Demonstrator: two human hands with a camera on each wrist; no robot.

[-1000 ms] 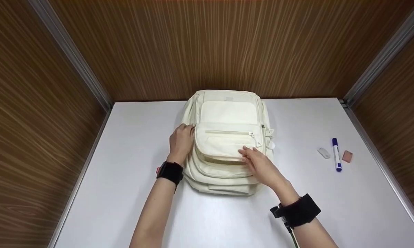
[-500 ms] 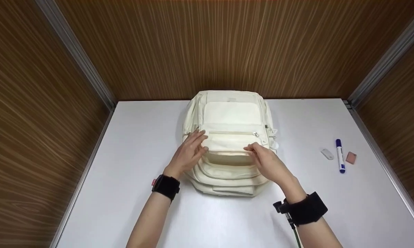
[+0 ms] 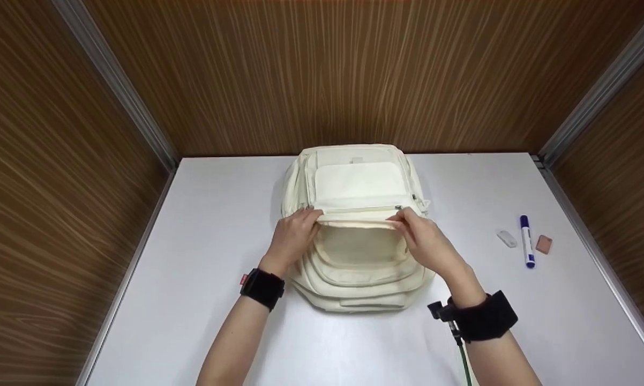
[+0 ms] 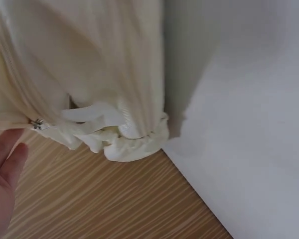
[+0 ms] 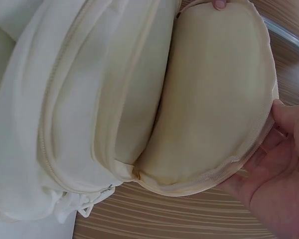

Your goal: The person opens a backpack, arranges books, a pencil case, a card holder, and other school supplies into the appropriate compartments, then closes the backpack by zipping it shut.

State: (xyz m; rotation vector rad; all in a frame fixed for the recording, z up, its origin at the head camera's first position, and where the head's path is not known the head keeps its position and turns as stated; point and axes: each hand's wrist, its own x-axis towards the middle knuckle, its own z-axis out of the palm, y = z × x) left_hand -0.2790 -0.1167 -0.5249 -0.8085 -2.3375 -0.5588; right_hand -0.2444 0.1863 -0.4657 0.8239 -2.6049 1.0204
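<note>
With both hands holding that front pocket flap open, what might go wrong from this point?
Both the left hand and the right hand pinch the flap only at its edge, so either grip might slip and the pocket fall shut. The backpack may slide on the smooth table. The marker lies loose and might roll.

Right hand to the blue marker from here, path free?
Probably yes, once it lets go. The right hand grips the pocket flap of the backpack; the blue marker lies on its side of the table, bare surface between.
</note>
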